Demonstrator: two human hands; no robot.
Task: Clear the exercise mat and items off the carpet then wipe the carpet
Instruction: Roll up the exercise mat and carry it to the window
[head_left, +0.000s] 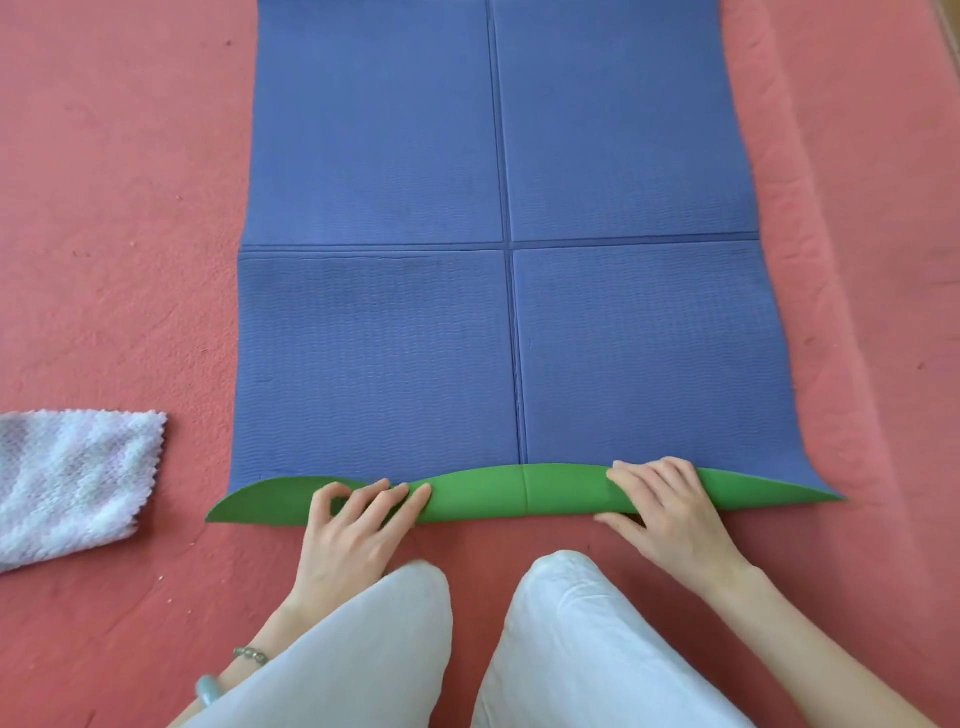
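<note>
Two hands (358, 525) (665, 509) curl blue exercise mat (498, 260) on red carpet (119, 208).

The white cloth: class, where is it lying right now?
In the head view, the white cloth lies on the red carpet at the left edge, apart from the exercise mat and left of the left hand.

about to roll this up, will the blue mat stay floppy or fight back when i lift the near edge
The mat probably bends easily: its near edge curls over under both hands, green underside up. The molded creases suggest it would rather fold than roll. It looks like thin foam, so likely light.
</note>
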